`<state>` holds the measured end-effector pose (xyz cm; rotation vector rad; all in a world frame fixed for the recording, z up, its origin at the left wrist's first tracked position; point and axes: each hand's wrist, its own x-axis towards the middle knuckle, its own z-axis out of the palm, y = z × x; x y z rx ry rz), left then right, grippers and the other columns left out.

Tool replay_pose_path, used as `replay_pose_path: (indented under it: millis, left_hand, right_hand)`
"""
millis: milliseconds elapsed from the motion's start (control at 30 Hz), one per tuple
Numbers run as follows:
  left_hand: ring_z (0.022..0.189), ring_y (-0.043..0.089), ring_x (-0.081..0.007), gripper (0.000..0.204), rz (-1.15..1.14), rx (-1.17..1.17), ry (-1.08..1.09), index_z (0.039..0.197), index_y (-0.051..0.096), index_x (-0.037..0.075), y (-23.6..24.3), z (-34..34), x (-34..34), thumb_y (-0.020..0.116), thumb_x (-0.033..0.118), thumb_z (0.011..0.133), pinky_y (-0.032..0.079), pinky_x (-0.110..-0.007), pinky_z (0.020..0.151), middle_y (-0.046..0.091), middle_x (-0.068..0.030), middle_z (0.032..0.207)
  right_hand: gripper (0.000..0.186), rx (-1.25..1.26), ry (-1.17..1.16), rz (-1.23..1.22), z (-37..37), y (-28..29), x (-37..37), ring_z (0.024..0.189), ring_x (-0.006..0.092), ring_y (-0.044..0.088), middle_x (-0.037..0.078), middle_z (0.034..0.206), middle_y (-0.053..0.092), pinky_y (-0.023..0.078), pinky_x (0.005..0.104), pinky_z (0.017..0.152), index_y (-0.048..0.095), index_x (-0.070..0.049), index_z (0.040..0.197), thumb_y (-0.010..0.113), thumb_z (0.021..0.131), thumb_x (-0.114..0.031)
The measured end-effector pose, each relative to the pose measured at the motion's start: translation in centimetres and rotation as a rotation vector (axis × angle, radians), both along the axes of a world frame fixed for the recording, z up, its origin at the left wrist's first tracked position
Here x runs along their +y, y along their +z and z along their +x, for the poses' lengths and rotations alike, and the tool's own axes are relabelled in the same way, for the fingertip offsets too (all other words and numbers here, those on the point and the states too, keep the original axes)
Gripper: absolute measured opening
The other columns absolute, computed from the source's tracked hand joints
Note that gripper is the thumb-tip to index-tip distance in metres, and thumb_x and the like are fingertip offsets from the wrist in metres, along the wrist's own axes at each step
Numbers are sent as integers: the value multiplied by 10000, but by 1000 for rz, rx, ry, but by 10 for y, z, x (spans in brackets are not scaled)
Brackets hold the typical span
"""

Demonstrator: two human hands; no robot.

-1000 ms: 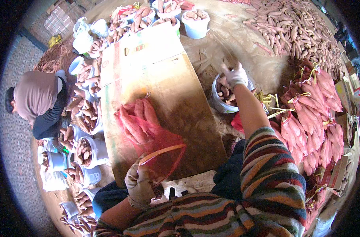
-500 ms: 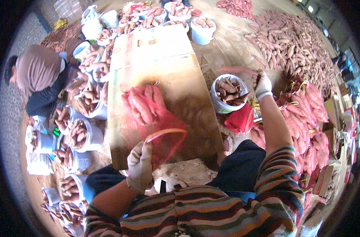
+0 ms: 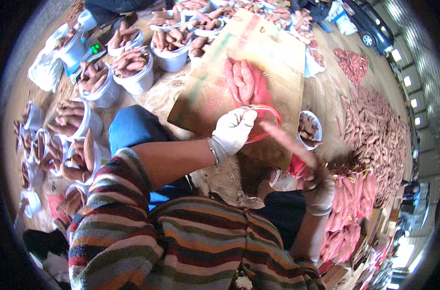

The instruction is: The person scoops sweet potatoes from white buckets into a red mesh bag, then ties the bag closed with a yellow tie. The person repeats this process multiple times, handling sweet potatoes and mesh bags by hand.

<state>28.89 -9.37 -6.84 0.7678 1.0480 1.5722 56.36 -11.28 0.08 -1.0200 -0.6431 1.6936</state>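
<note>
A red mesh bag (image 3: 262, 92) lies on the cardboard-topped table, several sweet potatoes (image 3: 240, 79) bunched in its far end. My left hand (image 3: 233, 126), in a white glove, grips the bag's rim beside its round, spread mouth. Across from it my right hand (image 3: 320, 193), also gloved and a little blurred, is closed round one end of a long sweet potato (image 3: 291, 145). The other end of that sweet potato points toward the bag's mouth. Just beyond my right hand stands a white bucket (image 3: 318, 129) with darker sweet potatoes in it.
White buckets (image 3: 139, 82) full of sweet potatoes crowd the left and far sides of the cardboard (image 3: 200, 104). Filled red mesh bags (image 3: 350, 193) are stacked at right. Behind them spreads a large heap of loose sweet potatoes (image 3: 374, 130). A dark car (image 3: 374, 24) is at far right.
My view has swung to the left. My right hand has come from beyond the white bucket back toward the bag, with the long sweet potato in it. My left hand still holds the rim.
</note>
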Motion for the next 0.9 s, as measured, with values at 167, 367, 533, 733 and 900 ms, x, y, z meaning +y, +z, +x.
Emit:
replay_pose_path:
  millis: [167, 367, 533, 733, 900]
  left_hand:
    - [669, 469, -17, 211, 148, 54, 59, 1055, 638, 48, -13, -1, 4, 534, 214, 975, 430, -189, 610, 569, 81, 800]
    - [857, 580, -153, 268, 268, 268, 170, 1090, 641, 45, -16, -15, 2, 493, 236, 975, 470, -270, 780, 640, -60, 975]
    - [1018, 623, -317, 334, 271, 489, 197, 1149, 627, 68, -10, -19, -7, 458, 293, 969, 481, -358, 887, 638, -176, 1126]
    - [972, 634, -187, 325, 267, 460, 132, 1131, 623, 2, -4, -16, -10, 471, 249, 984, 477, -310, 894, 663, -147, 1084]
    - [977, 626, -318, 333, 270, 625, 102, 1099, 644, 63, 1, -21, -12, 447, 295, 963, 472, -371, 888, 650, -167, 1092]
  right_hand:
    - [375, 25, 53, -55, -31, -24, -19, 631, 100, 535, 61, 845, 605, 389, 156, 438, 536, 9, 1242, 568, 917, -177]
    - [363, -67, -13, 23, -50, -16, 1, 634, 93, 511, 47, 856, 600, 381, 159, 461, 564, 2, 1209, 585, 898, -184]
    - [343, -190, 78, 114, -94, -22, 6, 714, 72, 524, 10, 839, 576, 385, 156, 536, 615, -49, 1142, 648, 867, -251]
    - [349, -399, 224, 380, -153, -55, 18, 929, 122, 564, 32, 1126, 585, 458, 241, 837, 583, -77, 1247, 530, 903, -48]
    - [304, -1259, 523, 1091, -168, -92, 48, 1077, 182, 549, 88, 1110, 589, 408, 303, 973, 492, -82, 1223, 410, 957, -204]
